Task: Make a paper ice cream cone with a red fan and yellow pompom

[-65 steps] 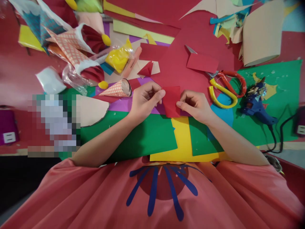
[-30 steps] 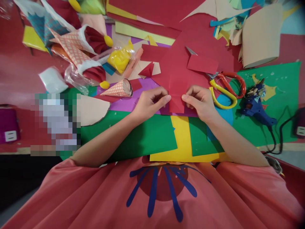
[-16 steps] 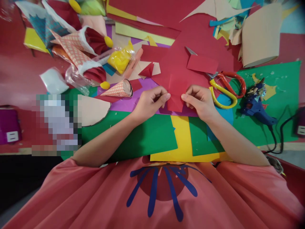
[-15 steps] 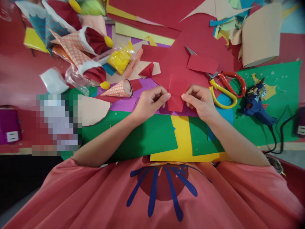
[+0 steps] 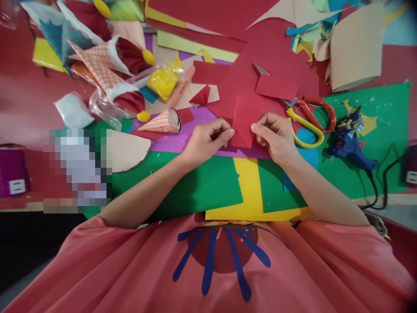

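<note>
A small square of red paper [image 5: 245, 121] with fold creases is held between both hands above the purple sheet [image 5: 195, 139]. My left hand [image 5: 206, 141] pinches its left edge with thumb and forefinger. My right hand [image 5: 276, 137] pinches its right edge, fingers curled. The paper lies against a larger red sheet [image 5: 260, 56] behind it, so its top edge is hard to pick out.
Red and yellow scissors [image 5: 309, 119] lie just right of my right hand, a blue glue gun [image 5: 350, 145] with its cord further right. A checked paper cone [image 5: 161, 121], a yellow bag [image 5: 163, 80] and folded paper fans sit at left. Green [image 5: 195, 187] and yellow [image 5: 250, 187] sheets lie near me.
The red paper has been unfolded from a smaller folded piece into a wider creased square and lifted slightly away from me. Both hands keep their pinch on its edges.
</note>
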A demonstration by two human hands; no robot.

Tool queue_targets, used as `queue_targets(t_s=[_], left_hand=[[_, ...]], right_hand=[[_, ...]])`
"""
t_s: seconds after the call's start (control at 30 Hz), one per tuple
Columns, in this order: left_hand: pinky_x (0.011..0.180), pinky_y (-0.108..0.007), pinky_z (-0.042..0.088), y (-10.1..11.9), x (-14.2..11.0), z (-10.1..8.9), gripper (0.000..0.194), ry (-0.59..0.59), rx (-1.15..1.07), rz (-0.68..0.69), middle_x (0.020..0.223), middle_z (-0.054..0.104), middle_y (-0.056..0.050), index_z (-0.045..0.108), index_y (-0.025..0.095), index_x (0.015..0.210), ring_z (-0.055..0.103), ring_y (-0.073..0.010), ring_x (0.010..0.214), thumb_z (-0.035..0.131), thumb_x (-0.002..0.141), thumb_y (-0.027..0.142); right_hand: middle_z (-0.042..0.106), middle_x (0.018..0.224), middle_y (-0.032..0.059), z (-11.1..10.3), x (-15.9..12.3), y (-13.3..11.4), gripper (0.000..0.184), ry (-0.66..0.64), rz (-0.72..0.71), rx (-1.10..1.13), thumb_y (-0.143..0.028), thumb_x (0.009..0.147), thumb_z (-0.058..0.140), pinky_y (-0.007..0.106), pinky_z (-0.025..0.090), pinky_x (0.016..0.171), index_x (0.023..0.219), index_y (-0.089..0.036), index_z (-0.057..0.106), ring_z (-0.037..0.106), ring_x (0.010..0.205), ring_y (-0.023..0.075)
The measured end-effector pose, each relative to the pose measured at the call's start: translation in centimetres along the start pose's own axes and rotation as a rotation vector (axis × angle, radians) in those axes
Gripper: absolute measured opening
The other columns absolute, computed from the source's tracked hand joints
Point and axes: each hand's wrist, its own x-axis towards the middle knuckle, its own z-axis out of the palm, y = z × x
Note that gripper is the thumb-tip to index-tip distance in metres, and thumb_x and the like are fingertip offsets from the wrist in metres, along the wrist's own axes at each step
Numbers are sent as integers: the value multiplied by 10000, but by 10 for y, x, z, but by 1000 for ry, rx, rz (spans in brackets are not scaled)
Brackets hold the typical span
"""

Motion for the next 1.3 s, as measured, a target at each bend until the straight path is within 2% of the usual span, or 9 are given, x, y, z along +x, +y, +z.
queue_targets(t_s=[0.37, 0.57, 0.7, 0.77, 0.83, 0.97, 1.2, 1.3], left_hand=[[447, -190, 322, -1, -1, 0, 408, -14, 35, 27, 526, 478, 58, 481, 187, 683, 418, -47, 453, 543, 899, 528], [471, -195, 332, 3, -2, -2, 235, -74, 98, 37, 557, 509, 45, 506, 184, 690, 450, -57, 482, 543, 880, 318], [449, -198, 289, 4, -3, -2, 194, -44, 82, 56, 535, 460, 52, 492, 181, 643, 398, -52, 468, 543, 823, 233], [444, -200, 289, 2, -2, -2, 218, 0, 36, 54, 522, 441, 56, 475, 183, 624, 387, -51, 459, 555, 817, 246], [445, -203, 302, 1, -2, -2, 269, 16, 3, 42, 527, 449, 55, 480, 185, 643, 397, -54, 455, 568, 848, 335], [474, -205, 332, 1, -1, -2, 409, -55, 36, 13, 554, 497, 39, 474, 188, 661, 440, -62, 488, 532, 896, 518], [464, -221, 240, 3, 0, -2, 483, -37, 185, 116, 533, 299, 57, 317, 191, 583, 274, -64, 496, 499, 923, 481], [456, -222, 230, 2, -1, -2, 483, -22, 188, 132, 531, 296, 57, 313, 195, 593, 274, -65, 490, 478, 932, 498]], right_hand=[[447, 468, -90, 2, -2, 3, 410, 72, -46, -105, -514, 752, 743, 211, 273, 402, 658, -225, 467, 352, 408, 47], [422, 472, -88, -2, 1, 3, 412, 123, -42, -70, -503, 753, 750, 223, 273, 407, 648, -227, 463, 343, 404, 49], [423, 478, -89, -5, 3, 4, 424, 127, -52, -24, -507, 748, 757, 221, 275, 402, 644, -228, 455, 343, 394, 45], [432, 471, -91, -4, 3, 4, 420, 113, -52, -20, -497, 746, 761, 214, 268, 397, 642, -225, 458, 342, 392, 43], [452, 461, -93, -3, 1, 3, 407, 89, -39, -34, -487, 739, 766, 205, 263, 394, 642, -222, 473, 346, 394, 42], [496, 462, -86, 0, -2, 0, 387, 9, -21, -57, -479, 732, 768, 198, 289, 402, 646, -210, 503, 389, 404, 42], [525, 487, -74, 3, -4, -6, 412, -34, 7, -120, -522, 719, 770, 194, 319, 422, 640, -194, 534, 426, 429, 40], [546, 514, -69, 2, -4, -6, 432, -63, 6, -98, -564, 718, 760, 192, 350, 435, 660, -196, 542, 441, 435, 41]])
